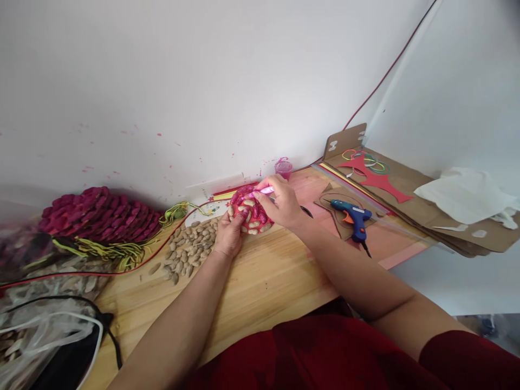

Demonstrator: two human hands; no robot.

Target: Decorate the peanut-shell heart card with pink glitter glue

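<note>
My left hand (231, 233) grips the near left edge of a round red disc (253, 211) covered with peanuts in the shell, its thumb on top. Some of the peanuts are coated magenta; others keep their pale shell colour. Between the fingers of my right hand (280, 203) is a paintbrush (266, 190) with a pale pink handle. Its tip is at the far side of the disc, among the magenta peanuts. A clear cup (283, 168) of pink paint stands behind my right hand, against the wall.
A peanut pile (190, 246) lies left of my left hand. Farther left are stacked magenta peanut discs (101, 214) with yellow-green cords. A blue glue gun (353, 218) rests on cardboard at the right, near stacked brown cardboard (426, 216). A red cable (158, 252) crosses the table's left side.
</note>
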